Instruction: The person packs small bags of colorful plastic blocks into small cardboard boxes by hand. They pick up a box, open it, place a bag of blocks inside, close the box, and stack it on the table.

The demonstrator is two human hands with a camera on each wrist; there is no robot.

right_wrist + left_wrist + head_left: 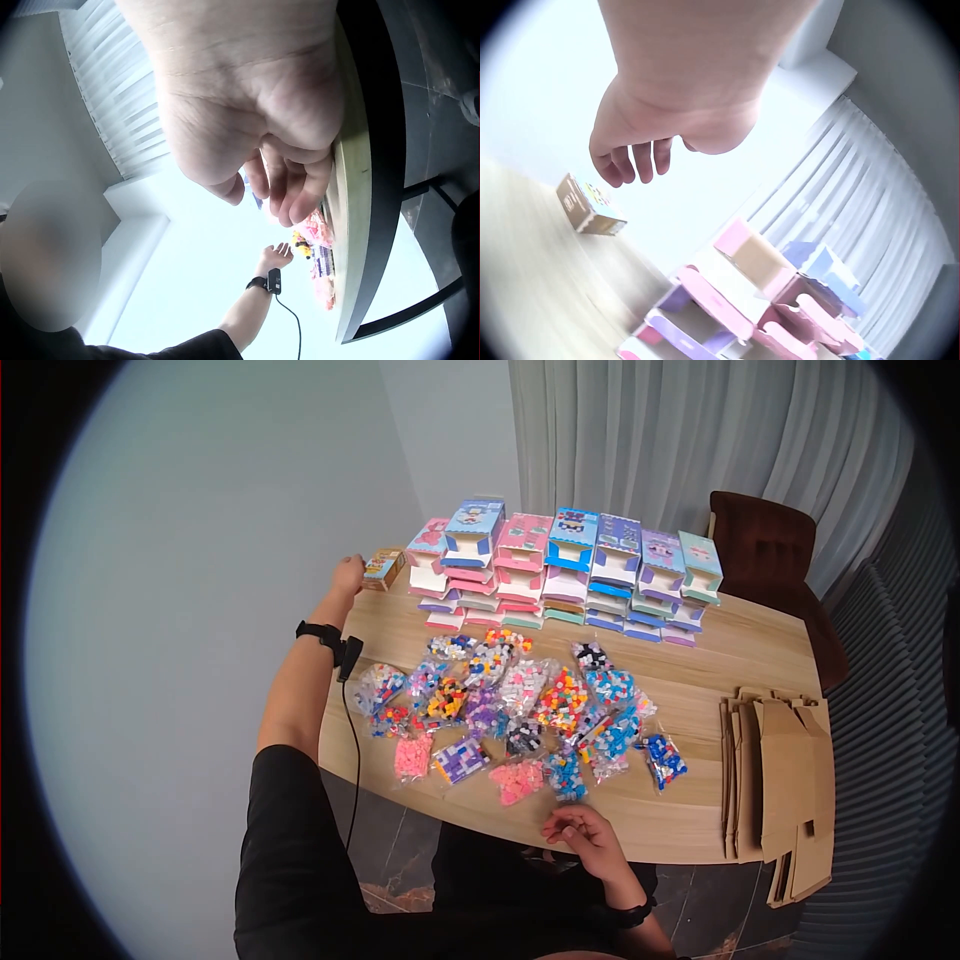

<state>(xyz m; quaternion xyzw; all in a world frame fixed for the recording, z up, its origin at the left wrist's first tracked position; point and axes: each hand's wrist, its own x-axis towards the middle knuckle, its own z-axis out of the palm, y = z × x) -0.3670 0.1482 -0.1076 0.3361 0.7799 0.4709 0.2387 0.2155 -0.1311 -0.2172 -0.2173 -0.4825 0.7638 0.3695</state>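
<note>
My left hand (348,573) reaches out to the far left corner of the wooden table (740,650), beside a small tan and blue box (384,568). In the left wrist view the hand (634,146) hovers with loosely curled fingers (622,165), and the small box (589,206) lies on the table just apart from them. My right hand (585,835) rests at the table's near edge, its fingers (292,187) loosely curled with nothing in them. Several clear bags of coloured small bricks (520,710) lie between the hands.
Stacks of pink, blue and purple open cartons (565,570) line the far side of the table. Flat brown cardboard sheets (785,780) lie at the right edge. A dark chair (765,540) and a grey curtain (700,440) stand behind.
</note>
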